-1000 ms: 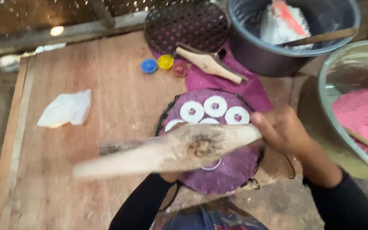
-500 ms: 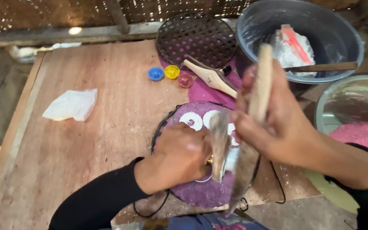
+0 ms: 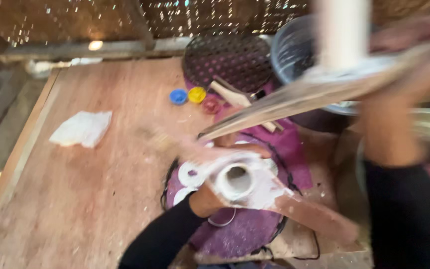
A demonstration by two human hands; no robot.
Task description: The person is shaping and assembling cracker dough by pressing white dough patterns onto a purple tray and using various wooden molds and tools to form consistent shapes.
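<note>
L hand (image 3: 215,192) low, gripping white ring (image 3: 236,180) — prob.

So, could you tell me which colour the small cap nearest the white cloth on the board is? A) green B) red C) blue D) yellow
C: of the three small caps in a row, the blue cap lies leftmost, closest to the white cloth; the yellow cap and the red cap sit further right.

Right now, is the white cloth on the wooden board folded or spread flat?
Crumpled, loosely folded. The white cloth lies bunched with uneven edges on the wooden board, away from both hands.
</note>
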